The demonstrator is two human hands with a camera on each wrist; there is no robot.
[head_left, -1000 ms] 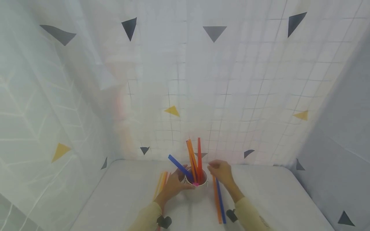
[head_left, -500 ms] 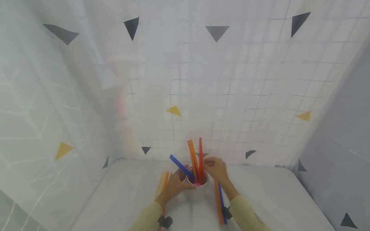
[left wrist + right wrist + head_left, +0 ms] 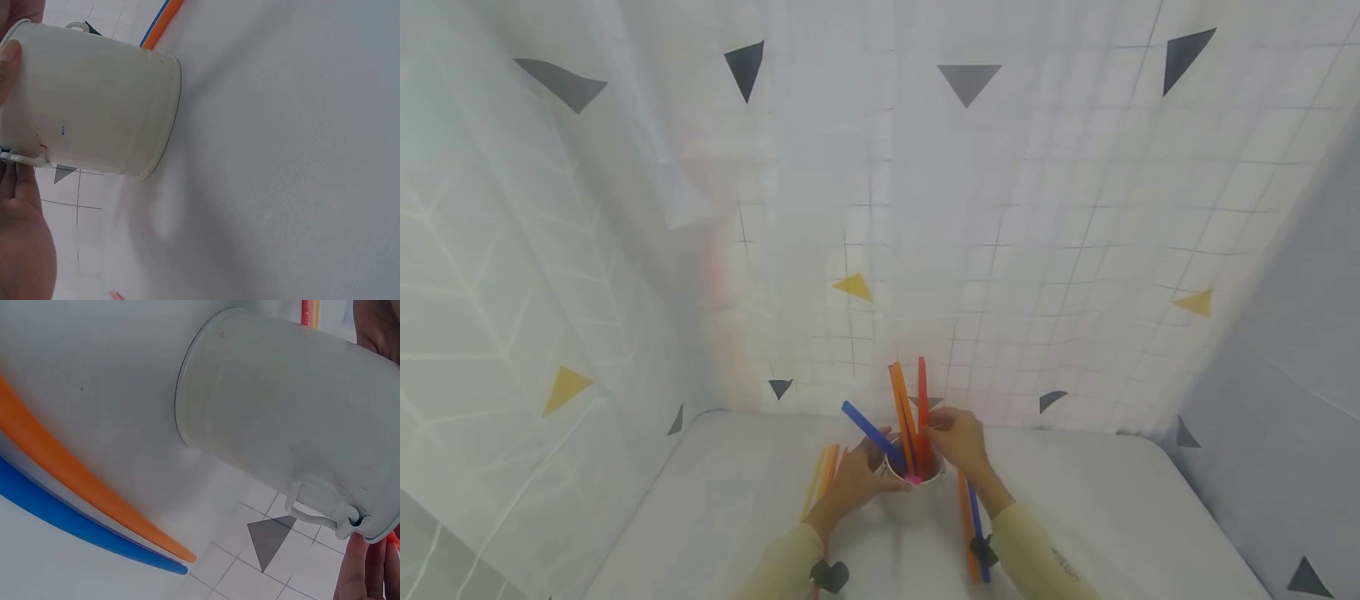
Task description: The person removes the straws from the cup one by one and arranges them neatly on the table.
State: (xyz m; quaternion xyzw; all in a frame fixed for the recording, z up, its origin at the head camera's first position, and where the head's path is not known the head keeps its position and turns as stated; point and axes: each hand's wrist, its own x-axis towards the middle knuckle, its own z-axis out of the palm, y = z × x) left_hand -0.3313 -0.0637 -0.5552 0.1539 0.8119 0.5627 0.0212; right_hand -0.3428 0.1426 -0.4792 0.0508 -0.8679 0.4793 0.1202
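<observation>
A small white metal bucket (image 3: 912, 507) with side handle loops stands on the table. My left hand (image 3: 852, 483) grips its left side, thumb across the front near the rim; the left wrist view shows that thumb on the bucket wall (image 3: 94, 100). Inside lean a blue stick (image 3: 868, 428), several orange sticks (image 3: 901, 404) and a red stick (image 3: 922, 387), with a small pink end (image 3: 913, 480) at the front rim. My right hand (image 3: 961, 439) pinches the red stick just above the right rim. In the right wrist view its fingers (image 3: 355, 569) are at the rim, partly cut off.
An orange stick (image 3: 967, 533) and a blue stick (image 3: 978, 533) lie side by side under the right forearm. Yellow, orange and pinkish sticks (image 3: 820, 477) lie left of the bucket, partly behind the left arm. A patterned white curtain (image 3: 1000, 208) hangs behind the table.
My right hand has moved left from beside the bucket to the red stick at its rim. The left hand keeps its hold on the bucket.
</observation>
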